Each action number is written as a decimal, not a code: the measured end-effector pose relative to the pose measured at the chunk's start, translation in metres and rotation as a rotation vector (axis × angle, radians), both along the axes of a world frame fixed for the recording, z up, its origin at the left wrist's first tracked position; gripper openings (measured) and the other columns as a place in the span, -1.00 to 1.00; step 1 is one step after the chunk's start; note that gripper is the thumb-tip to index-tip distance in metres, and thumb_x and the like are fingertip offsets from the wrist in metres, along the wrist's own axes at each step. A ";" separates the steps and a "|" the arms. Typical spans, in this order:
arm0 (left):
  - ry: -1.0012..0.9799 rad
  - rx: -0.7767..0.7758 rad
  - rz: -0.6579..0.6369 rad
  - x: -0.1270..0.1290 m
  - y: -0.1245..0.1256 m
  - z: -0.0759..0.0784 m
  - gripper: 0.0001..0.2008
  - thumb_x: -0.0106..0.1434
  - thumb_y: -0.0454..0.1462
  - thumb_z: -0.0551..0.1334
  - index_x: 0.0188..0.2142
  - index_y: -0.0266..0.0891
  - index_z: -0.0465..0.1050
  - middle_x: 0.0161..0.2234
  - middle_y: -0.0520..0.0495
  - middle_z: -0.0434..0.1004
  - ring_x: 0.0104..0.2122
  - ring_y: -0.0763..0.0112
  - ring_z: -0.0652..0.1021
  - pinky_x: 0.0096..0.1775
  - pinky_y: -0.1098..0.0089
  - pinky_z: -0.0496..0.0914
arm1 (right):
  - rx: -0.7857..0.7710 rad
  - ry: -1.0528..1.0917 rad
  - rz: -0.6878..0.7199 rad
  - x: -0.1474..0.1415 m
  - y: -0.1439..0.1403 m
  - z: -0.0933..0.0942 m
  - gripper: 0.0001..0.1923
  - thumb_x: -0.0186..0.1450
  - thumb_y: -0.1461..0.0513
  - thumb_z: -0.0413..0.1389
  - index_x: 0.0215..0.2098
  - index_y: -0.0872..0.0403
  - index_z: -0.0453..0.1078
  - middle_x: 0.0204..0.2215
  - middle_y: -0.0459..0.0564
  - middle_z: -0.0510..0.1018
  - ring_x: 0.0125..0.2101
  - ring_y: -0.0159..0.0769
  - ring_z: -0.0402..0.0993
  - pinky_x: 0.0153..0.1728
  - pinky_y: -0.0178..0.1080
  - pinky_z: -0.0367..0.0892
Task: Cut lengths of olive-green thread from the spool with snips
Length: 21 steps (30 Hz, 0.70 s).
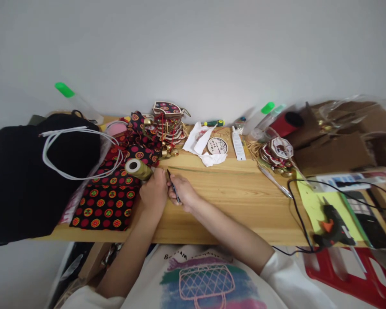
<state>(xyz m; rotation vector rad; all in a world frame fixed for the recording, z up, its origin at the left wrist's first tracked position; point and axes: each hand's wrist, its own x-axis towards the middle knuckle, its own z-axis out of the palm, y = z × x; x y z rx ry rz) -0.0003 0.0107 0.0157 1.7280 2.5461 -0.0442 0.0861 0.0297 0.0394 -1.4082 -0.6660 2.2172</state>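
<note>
Gripping a thin dark tool (pixel 173 189), our right hand (pixel 184 195) closes on it over the wooden counter (pixel 231 201). Our left hand (pixel 154 191) sits curled touching it, hold unclear, just beside the gold thread spool (pixel 137 168). Patterned fabric (pixel 106 199) lies left; glue gun (pixel 333 225) well apart right.

Bare wooden table (pixel 231 201) lies open to the right of both hands, from the near edge to the far clutter. On the left, patterned cloth (pixel 106 201), a thread spool (pixel 137 168) and a black bag (pixel 22 180) block the way. On the right stand a black cord (pixel 297 214) and a glue gun (pixel 333 225).
</note>
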 end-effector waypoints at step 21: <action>0.029 0.014 0.028 0.002 0.001 0.000 -0.61 0.35 -0.15 -0.19 -0.21 -0.22 0.35 -0.43 -0.12 0.53 -0.45 0.28 0.54 -0.55 0.42 0.15 | 0.030 0.030 -0.023 0.001 -0.002 -0.007 -0.70 0.36 0.12 -0.19 -0.51 0.04 0.05 -0.92 -0.34 0.10 -0.91 -0.57 -0.13 -0.83 -0.50 -0.20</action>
